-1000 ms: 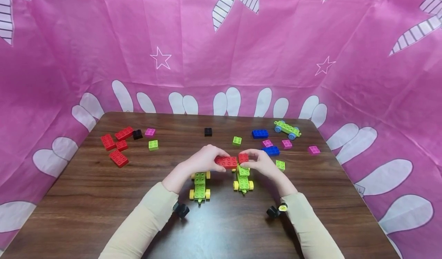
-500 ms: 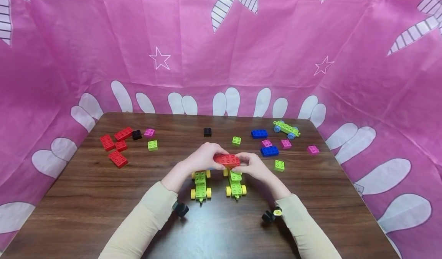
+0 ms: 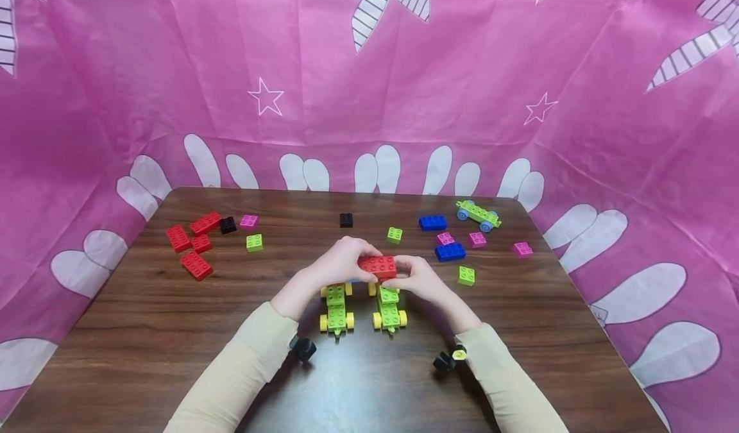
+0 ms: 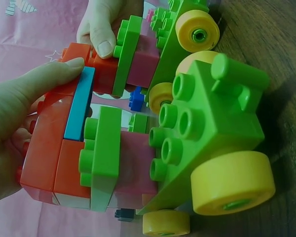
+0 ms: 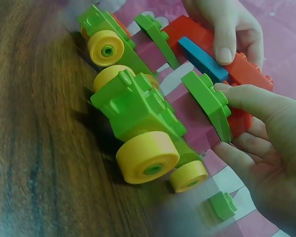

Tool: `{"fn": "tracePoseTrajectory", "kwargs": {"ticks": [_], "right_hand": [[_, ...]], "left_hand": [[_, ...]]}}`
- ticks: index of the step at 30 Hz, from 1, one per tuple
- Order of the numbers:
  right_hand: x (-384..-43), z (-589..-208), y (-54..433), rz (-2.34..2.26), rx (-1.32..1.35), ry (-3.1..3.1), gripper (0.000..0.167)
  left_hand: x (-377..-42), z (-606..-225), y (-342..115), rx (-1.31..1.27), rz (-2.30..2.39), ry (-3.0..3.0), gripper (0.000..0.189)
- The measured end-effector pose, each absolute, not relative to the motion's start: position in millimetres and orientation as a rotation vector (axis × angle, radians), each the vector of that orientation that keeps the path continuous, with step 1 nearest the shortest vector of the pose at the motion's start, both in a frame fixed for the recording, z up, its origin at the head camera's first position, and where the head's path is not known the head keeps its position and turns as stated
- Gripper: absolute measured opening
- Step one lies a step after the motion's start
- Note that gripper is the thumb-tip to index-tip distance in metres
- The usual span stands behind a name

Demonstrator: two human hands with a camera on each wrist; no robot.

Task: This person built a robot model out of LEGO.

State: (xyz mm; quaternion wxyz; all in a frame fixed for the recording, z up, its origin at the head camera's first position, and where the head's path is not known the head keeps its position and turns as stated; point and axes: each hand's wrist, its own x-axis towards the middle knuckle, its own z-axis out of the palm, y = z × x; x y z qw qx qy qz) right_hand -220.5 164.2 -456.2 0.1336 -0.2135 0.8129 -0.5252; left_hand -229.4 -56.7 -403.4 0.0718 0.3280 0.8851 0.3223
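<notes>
Currently, left hand (image 3: pixel 345 260): gripping red bricks (image 4: pixel 47 143).
Right hand (image 3: pixel 418 276): pinching red block (image 4: pixel 104 74) atop its green car (image 5: pixel 133 113).
Bricks between hands: we should keep both level, pressing evenly.

Two hands (image 3: pixel 342 263) (image 3: pixel 419 274), three cars (image 3: pixel 336 315) (image 3: pixel 389 316) (image 3: pixel 478 213), two black bricks (image 3: pixel 228 225) (image 3: pixel 346 220)

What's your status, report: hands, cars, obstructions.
Left hand holds long red brick. Right hand grips another red brick. Left car beside right car. Nothing visibly blocking.
</notes>
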Motion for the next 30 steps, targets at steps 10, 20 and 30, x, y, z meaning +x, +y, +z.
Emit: {"fn": "tracePoseTrajectory", "kwargs": {"ticks": [10, 20, 30], "right_hand": [[-222.7, -456.7, 160.2, -1.524, -0.591, 2.382, 0.035], [-225.1, -459.2, 161.4, -1.523, -0.604, 2.393, 0.037], [-224.9, -460.2, 164.0, -1.514, -0.68, 2.427, 0.039]], "left_hand": [[-229.8, -400.8, -55.3, 0.988, 0.945, 2.664, 0.044], [-231.3, -401.1, -54.1, 1.005, 0.915, 2.684, 0.044], [-233.5, -402.7, -53.0, 1.011, 0.909, 2.667, 0.043]]}}
